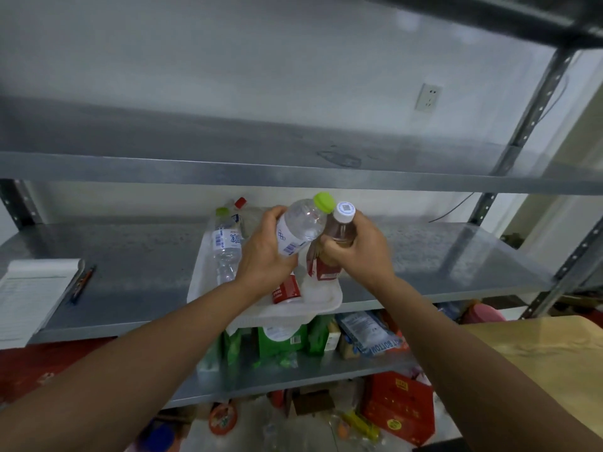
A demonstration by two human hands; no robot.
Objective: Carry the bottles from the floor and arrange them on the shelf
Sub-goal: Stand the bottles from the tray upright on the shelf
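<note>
Clearly, the left hand (264,252) curled its fingers round a clear green-capped bottle (301,226); the right hand (355,252) gripped a white-capped bottle (342,228); both were held just above the white tray (326,300) on the shelf (130,272); behind, other bottles (225,243) already lay in the tray; I judged the task partly done, these two not yet placed.
</note>
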